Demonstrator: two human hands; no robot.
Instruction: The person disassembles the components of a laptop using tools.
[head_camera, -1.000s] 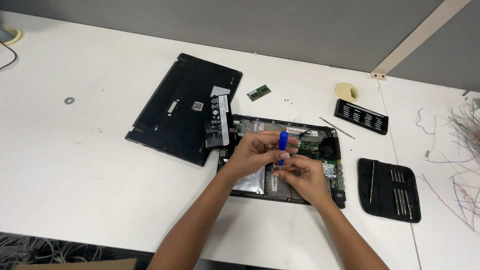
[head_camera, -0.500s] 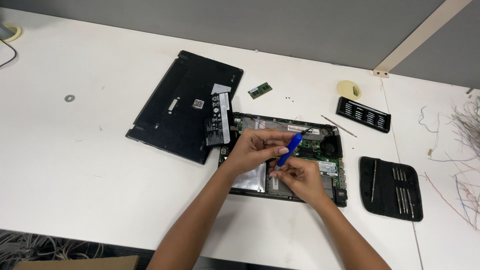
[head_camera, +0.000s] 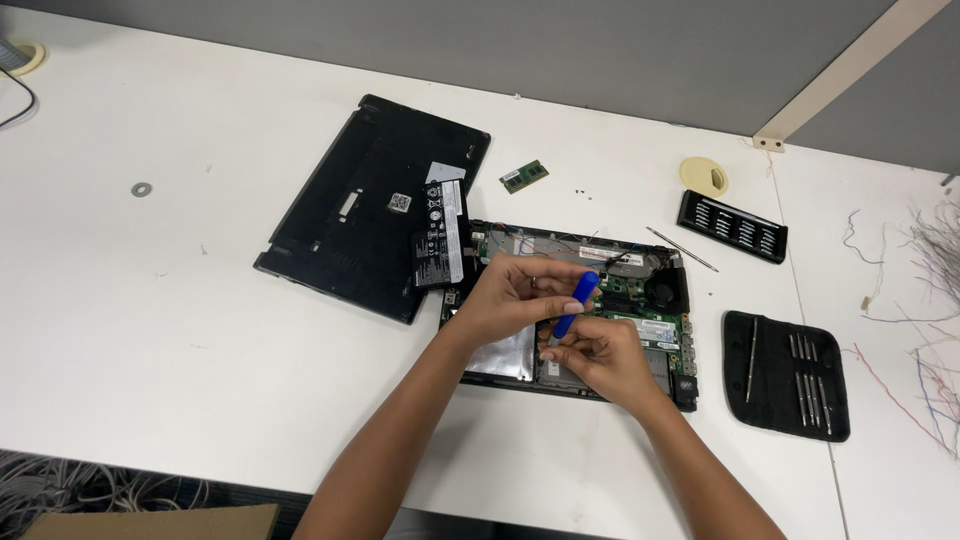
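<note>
My fingers (head_camera: 556, 352) of the right hand (head_camera: 600, 358) are pinched together on the lower end of the blue tool (head_camera: 575, 303), low over the open laptop (head_camera: 640, 300). The left hand (head_camera: 515, 295) pinches the upper end of the same tool between thumb and forefinger, the other fingers loosely curled. So both hands are closed on one thing, one at each end, and they nearly touch.

The tool's long axis runs on a slant, from its low end near me and slightly left, up to its top end farther off and to the right. The lower tip is hidden behind my right fingers, so I cannot tell whether it touches the board underneath. The right hand is the nearer one to that tip and to the laptop's inner parts; the left sits higher and to the left.

Under the hands lies the silvery flat battery (head_camera: 505, 355), at the near left of the laptop. The fan (head_camera: 664, 294) sits to the far right of my fingers, well apart.

Farther out, the black bottom cover (head_camera: 350, 210) lies on the white worktop (head_camera: 150, 300) to the left, just beside the laptop. A small green memory card (head_camera: 524, 176) lies beyond. To the right are a black pouch of screwdrivers (head_camera: 785, 372) and a black bit holder (head_camera: 732, 226).
</note>
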